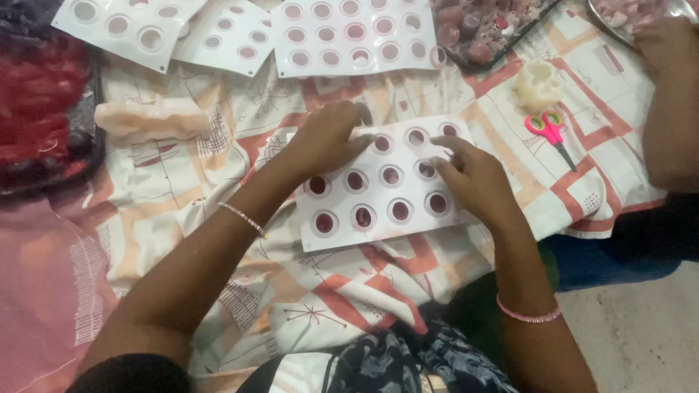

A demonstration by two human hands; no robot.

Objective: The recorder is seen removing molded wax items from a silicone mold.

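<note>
1. Two hands on one white mould [378, 193], which lies flat on the patterned cloth [182, 182], centre of view; its round cavities hold dark red fill.
2. Left hand [328, 138]: fingers together, pressing the mould's upper left edge.
3. Right hand [477, 178]: fingers spread slightly, tips on the mould's right side, gripping nothing.
4. Pink scissors [551, 135] lie right of the mould, apart from it.
5. More moulds [349, 36] lie beyond.

A patterned cloth [182, 182] in white, peach and red is covering the surface; pale bare floor [641, 335] is showing near right.
</note>
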